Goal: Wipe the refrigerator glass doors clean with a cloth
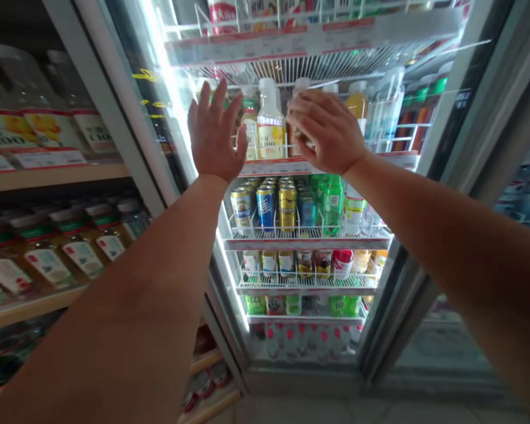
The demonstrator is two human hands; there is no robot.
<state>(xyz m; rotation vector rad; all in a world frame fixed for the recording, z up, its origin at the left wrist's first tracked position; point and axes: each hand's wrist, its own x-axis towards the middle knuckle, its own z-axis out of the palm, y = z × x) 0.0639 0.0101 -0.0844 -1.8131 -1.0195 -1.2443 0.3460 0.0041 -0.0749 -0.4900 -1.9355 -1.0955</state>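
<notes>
A shop: drink cooler (300,235) shelves with price labels (287,41).

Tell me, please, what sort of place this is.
Probably a convenience shop's drinks section: a lit glass-doored chiller with white wire shelves, rows of coloured metal cans, white-capped plastic bottles, and red-edged price strips. The right hand grips a pale-capped bottle.

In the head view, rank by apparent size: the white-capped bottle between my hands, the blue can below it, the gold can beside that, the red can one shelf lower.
1. white-capped bottle
2. blue can and gold can: alike, not ranked
3. red can, smallest, though it sits farther from the camera
</notes>
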